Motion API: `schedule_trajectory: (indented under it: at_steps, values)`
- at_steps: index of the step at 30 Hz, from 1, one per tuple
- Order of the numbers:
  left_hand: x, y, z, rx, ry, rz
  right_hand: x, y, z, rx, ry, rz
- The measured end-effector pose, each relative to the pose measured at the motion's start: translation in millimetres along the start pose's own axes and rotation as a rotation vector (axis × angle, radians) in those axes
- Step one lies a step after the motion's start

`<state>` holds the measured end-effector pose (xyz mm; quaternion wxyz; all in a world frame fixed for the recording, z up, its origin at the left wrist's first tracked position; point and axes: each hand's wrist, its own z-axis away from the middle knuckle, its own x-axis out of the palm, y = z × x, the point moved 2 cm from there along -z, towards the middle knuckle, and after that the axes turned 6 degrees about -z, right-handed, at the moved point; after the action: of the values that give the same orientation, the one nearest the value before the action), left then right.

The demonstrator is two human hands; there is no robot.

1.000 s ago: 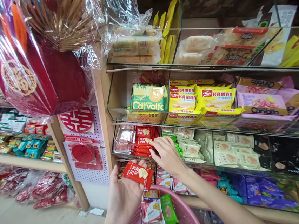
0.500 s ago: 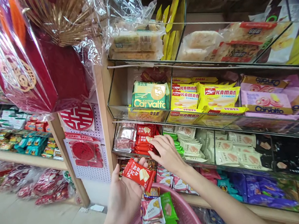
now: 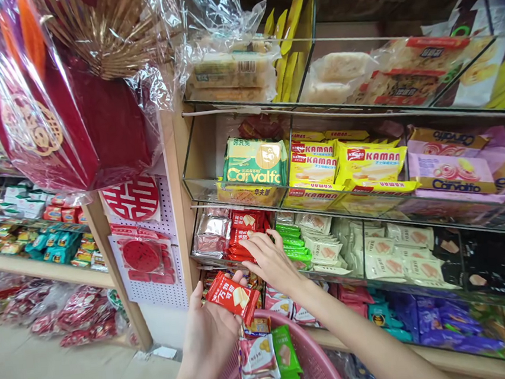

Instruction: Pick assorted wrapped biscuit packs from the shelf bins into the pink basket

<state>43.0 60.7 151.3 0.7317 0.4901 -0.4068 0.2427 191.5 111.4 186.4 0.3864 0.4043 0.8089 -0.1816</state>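
Left hand (image 3: 213,333): palm up, unclenched, bearing one glossy red rectangular packet (image 3: 232,298) | right hand (image 3: 272,265): nearer stacked red plastic packets (image 3: 242,223), just beyond its fingertips; grip unclear

Visible stock, head view: counts by kind.
I logged from my remote station two hands, one left hand (image 3: 210,330) and one right hand (image 3: 272,262); one red packet (image 3: 232,297) on the left palm; one pink basket (image 3: 319,350) with two main stacks, one of pink-and-white packets (image 3: 257,357) and one of green packets (image 3: 286,350); one upright green Carvalfo pack (image 3: 254,161); at least three yellow KAMAN packs (image 3: 368,161); one red double-happiness cut-out (image 3: 132,199); one burgundy container (image 3: 115,128) bearing one gold emblem (image 3: 33,128); one gold leaf fan (image 3: 101,37). Several shelved red packets (image 3: 243,221) and several black packets (image 3: 493,250) overlapped too closely for me to number exactly.
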Motion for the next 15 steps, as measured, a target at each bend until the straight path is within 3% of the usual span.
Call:
schedule_trajectory:
  at_steps: [15]
  values:
    - [-3.7,-0.7,-4.5,-0.01,0.021,0.012,2.0,3.2,-2.3,-0.02,0.033,0.003]
